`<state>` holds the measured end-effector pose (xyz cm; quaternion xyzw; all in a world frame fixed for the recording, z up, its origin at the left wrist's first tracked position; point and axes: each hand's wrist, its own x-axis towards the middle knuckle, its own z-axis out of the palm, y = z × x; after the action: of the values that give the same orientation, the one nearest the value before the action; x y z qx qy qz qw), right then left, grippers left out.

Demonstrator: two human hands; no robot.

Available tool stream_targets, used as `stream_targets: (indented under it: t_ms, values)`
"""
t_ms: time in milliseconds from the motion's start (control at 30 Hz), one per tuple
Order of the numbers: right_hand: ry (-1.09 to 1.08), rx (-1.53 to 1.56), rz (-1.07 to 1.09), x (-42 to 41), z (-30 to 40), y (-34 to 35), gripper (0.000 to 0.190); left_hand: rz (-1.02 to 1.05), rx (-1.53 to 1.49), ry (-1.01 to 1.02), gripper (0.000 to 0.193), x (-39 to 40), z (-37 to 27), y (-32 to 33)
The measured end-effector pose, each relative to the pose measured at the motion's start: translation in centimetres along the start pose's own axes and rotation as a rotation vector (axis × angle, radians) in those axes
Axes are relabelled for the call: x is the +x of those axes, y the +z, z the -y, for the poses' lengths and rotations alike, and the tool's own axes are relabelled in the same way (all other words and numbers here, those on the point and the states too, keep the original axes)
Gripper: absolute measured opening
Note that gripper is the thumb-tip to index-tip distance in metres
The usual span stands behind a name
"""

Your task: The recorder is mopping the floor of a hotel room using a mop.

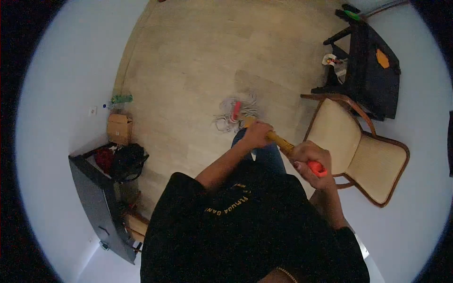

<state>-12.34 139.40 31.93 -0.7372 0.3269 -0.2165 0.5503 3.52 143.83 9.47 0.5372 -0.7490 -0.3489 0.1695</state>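
A string mop has a yellow handle (282, 142) that slants from lower right to upper left in front of me. My right hand (310, 161) is closed around its upper end, near the red end cap (317, 169). Lower on the same handle, my left hand (259, 133) grips it. The grey-white mop head (239, 111), with a red clamp, lies on the pale tiled floor just beyond my knee. The strands are spread out and slightly blurred.
An armchair with beige upholstery (377, 166) stands at the right, beside a dark table (375, 78). At the left are a cardboard box (119, 129), a green plastic bottle (122, 98), a black bag (129, 162) and a dark desk (102, 208). Walls border both sides.
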Motion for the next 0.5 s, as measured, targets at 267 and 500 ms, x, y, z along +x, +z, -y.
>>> stream_targets:
  t_ms: [267,500]
  values:
    - [-0.041,0.15,0.191,-2.8,-8.4,9.2,0.005,0.196,0.342,-0.462,0.022,-8.7,8.8,1.0]
    - [-0.043,-0.001,0.144,-11.0,-4.8,4.8,0.009,-0.056,0.008,-0.03,0.016,-7.3,1.3,6.7]
